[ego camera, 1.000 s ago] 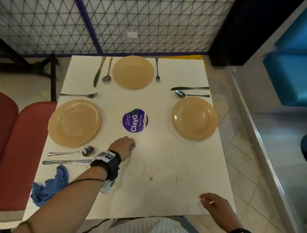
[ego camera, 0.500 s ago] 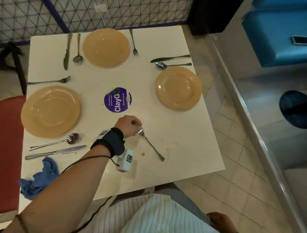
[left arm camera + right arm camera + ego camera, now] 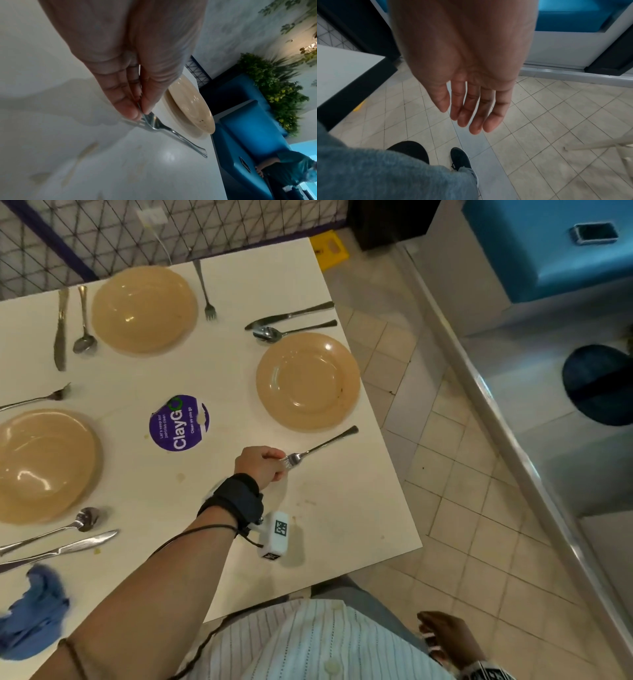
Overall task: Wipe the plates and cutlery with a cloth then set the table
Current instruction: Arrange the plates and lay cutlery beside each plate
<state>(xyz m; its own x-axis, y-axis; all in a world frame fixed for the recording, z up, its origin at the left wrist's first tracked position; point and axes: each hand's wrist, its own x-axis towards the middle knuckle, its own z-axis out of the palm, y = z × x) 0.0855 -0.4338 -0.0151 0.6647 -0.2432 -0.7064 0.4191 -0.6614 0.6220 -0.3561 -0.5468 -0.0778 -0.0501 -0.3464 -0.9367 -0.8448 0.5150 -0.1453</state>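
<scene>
My left hand (image 3: pixel 263 462) pinches a steel fork (image 3: pixel 322 445) by its tines, handle pointing right toward the table's edge, just below the right tan plate (image 3: pixel 308 380). In the left wrist view thumb and fingers (image 3: pixel 130 108) close on the fork (image 3: pixel 171 132) head beside that plate (image 3: pixel 190 106). A knife (image 3: pixel 291 314) and spoon (image 3: pixel 291 332) lie above that plate. Two more tan plates sit at the back (image 3: pixel 144 308) and left (image 3: pixel 44 463), each with cutlery. A blue cloth (image 3: pixel 32 618) lies crumpled at the near left. My right hand (image 3: pixel 471 108) hangs empty over the floor, fingers straight.
The white table (image 3: pixel 342 525) carries a purple round sticker (image 3: pixel 180 422) at its middle and faint stains near the front. Its right edge runs close past the fork's handle. Tiled floor (image 3: pixel 462 525) and a blue bench (image 3: pixel 548 251) lie to the right; a wire fence stands behind.
My left hand has carried the fork rightward and turned it so its handle points toward the right plate. My right hand has left the table's front edge and dropped to my side.
</scene>
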